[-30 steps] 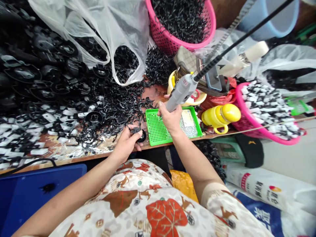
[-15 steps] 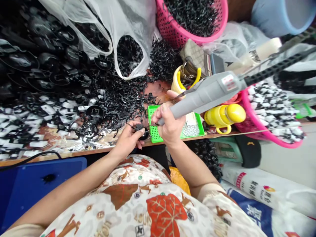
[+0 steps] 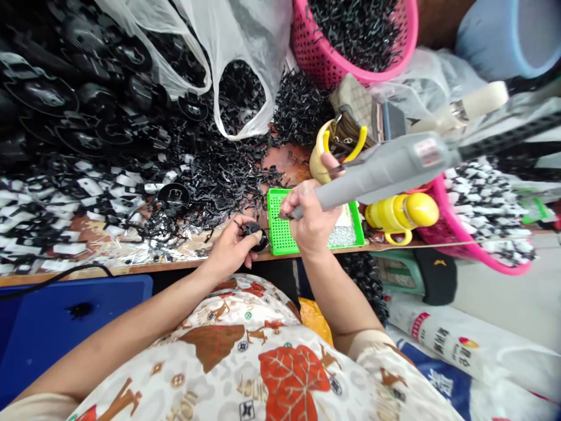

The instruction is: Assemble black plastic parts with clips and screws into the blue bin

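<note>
At the front edge of the bench (image 3: 287, 166), left hand (image 3: 231, 247) pinches a black part (image 3: 250, 228) beside the green tray (image 3: 279, 235), seemingly to steady it. Right hand (image 3: 310, 215) wraps the grey tool (image 3: 381, 175), nose toward the part.

The tray (image 3: 279, 234) is at the front edge of the bench (image 3: 291, 166), between the left hand (image 3: 234, 242) and the bottle (image 3: 403, 213). The right hand (image 3: 310, 221), with the tool (image 3: 385, 172), is over the tray. Loose parts (image 3: 210, 175) lie left, on the bench. The tub (image 3: 316, 161) stands behind the tray, the rear basket (image 3: 312, 55) behind the tub. The right basket (image 3: 458, 231) stands right of the bottle.
</note>
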Motion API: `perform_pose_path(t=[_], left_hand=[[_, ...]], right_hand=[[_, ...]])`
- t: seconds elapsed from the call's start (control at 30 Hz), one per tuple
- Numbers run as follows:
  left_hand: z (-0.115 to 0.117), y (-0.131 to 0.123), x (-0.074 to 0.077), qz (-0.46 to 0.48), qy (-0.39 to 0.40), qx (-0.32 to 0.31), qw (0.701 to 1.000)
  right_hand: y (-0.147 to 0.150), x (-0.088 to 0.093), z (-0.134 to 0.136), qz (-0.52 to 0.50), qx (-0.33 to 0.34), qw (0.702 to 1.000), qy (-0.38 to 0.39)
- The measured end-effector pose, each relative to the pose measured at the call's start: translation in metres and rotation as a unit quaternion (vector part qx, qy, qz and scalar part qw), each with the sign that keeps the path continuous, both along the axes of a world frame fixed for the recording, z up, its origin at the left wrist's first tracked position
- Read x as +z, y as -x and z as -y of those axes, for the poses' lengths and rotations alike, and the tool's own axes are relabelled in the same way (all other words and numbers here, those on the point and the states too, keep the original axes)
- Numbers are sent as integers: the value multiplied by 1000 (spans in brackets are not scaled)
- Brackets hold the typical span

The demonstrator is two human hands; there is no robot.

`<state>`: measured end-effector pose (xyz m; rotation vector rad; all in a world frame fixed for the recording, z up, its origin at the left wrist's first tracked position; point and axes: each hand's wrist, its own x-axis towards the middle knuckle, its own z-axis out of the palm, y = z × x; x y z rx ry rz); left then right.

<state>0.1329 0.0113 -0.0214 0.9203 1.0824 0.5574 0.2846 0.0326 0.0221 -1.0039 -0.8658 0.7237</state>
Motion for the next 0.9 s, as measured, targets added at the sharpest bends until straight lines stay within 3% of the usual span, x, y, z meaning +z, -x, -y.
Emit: perform_pose_path(t=[0.13, 0.33, 0.9], left_hand=[[0, 0, -2, -4, 0, 2, 1000], [0, -2, -2, -5, 1, 0, 1000], [0, 0, -1, 6, 5, 3, 1000]], right_hand=[[-35, -9, -11, 65, -92, 994, 14], [-49, -37, -19, 108, -98, 986, 85], [-43, -33, -17, 135, -89, 983, 82]])
